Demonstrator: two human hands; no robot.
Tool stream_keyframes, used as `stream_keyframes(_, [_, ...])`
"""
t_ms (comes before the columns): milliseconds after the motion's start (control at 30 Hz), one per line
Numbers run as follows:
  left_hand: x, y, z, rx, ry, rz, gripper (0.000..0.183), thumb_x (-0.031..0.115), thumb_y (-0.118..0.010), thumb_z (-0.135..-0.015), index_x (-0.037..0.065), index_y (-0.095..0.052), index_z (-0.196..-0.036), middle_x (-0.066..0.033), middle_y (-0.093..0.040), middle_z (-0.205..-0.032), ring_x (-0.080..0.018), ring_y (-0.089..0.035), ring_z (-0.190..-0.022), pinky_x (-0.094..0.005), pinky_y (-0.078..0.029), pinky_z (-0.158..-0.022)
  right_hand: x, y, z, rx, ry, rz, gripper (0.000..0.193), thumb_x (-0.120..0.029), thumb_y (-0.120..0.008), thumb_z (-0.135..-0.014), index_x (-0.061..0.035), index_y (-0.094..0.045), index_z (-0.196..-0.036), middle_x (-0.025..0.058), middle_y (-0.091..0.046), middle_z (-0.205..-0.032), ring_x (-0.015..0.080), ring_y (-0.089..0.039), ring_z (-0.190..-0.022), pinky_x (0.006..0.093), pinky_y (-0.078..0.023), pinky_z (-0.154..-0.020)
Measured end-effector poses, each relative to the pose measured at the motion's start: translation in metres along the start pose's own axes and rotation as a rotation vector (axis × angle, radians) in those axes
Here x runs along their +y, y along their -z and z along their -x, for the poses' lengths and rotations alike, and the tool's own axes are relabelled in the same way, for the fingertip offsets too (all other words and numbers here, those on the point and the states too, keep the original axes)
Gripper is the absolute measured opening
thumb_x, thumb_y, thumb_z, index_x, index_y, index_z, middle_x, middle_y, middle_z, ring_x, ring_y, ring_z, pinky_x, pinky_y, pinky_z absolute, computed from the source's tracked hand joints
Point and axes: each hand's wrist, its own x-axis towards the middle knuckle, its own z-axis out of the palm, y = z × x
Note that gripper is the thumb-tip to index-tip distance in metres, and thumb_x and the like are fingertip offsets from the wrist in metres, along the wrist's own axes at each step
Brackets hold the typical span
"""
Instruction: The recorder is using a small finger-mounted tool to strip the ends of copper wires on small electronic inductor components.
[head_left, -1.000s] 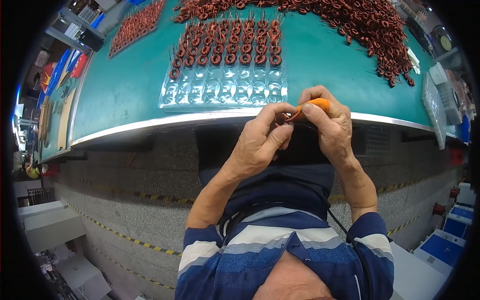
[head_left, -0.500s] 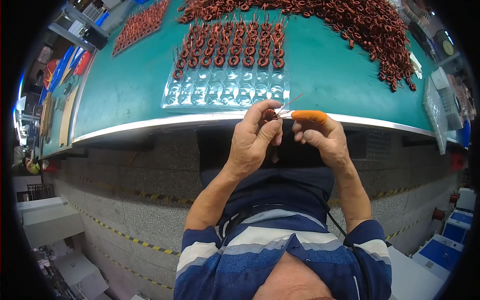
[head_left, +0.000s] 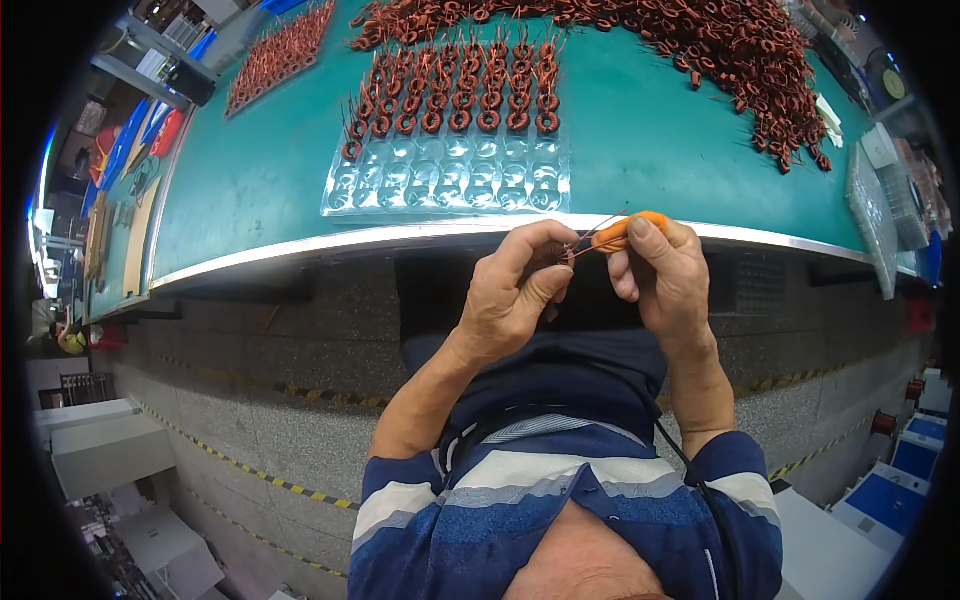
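Just off the table's front edge, my left hand (head_left: 502, 295) pinches a copper-wound ring coil (head_left: 546, 258) between thumb and fingers, which partly cover it. Thin wire leads (head_left: 588, 243) stick out of the coil to the right. On my right hand (head_left: 670, 278), an orange finger cot (head_left: 610, 238) covers the index finger. Its thumb presses against that finger, closed on one of the leads. Beyond my hands, a clear plastic tray (head_left: 450, 192) holds rows of similar coils (head_left: 461, 121) with upright leads; its near pockets have no coils.
The green tabletop (head_left: 240, 190) has a metal front edge (head_left: 330, 243). A large heap of coils (head_left: 745, 75) spreads across the back right. Another filled tray (head_left: 280, 65) lies at the back left. Clear trays (head_left: 872, 220) stand at the right end.
My right thumb has come up against the orange-covered finger and closed on a lead. The coil has turned in my left hand and shifted slightly right and down.
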Motion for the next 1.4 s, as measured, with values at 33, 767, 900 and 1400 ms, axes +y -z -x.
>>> stream_keyframes(33, [-0.001,0.001,0.0,-0.017,-0.002,0.007,0.026,0.012,-0.054,-0.097,0.0,-0.05,-0.121,-0.0017,-0.055,-0.079,-0.0066,-0.052,-0.066,-0.0205,-0.045,-0.053,0.002,0.003,-0.003,-0.036,-0.061,-0.084,0.036,-0.028,-0.052,-0.098,0.004,-0.066,-0.094,0.0052,-0.062,-0.068,0.0084,-0.054,-0.052,0.0187,-0.041,-0.048])
stream_keyframes(767, [-0.003,0.005,-0.006,-0.066,0.159,-0.226,0.023,0.017,-0.049,-0.099,0.0,-0.054,-0.115,-0.003,-0.054,-0.065,-0.0103,-0.053,-0.055,-0.0248,-0.045,-0.051,0.025,0.0,-0.012,0.036,0.041,0.031,0.021,-0.019,-0.066,-0.091,0.0001,-0.068,-0.098,0.003,-0.063,-0.072,0.0083,-0.058,-0.06,0.0195,-0.048,-0.056])
stream_keyframes(900, [-0.008,-0.001,-0.003,0.001,0.156,-0.152,0.019,0.015,-0.047,-0.1,0.0,-0.054,-0.11,-0.0032,-0.053,-0.062,-0.0097,-0.05,-0.052,-0.0244,-0.043,-0.048,0.034,-0.001,-0.007,0.097,0.376,0.347,0.019,-0.011,-0.067,-0.09,0.0028,-0.065,-0.104,0.0049,-0.065,-0.077,0.0089,-0.059,-0.064,0.021,-0.05,-0.06])
stream_keyframes(1400, [-0.013,-0.001,-0.009,0.054,-0.072,-0.599,0.022,0.012,-0.054,-0.095,0.0,-0.052,-0.115,-0.0146,-0.061,-0.078,-0.0267,-0.061,-0.069,-0.0344,-0.049,-0.062,0.034,0.003,0.005,0.293,0.329,0.158,0.031,-0.018,-0.071,-0.088,0.0016,-0.059,-0.109,0.0047,-0.064,-0.08,0.0065,-0.056,-0.061,0.0184,-0.045,-0.055])
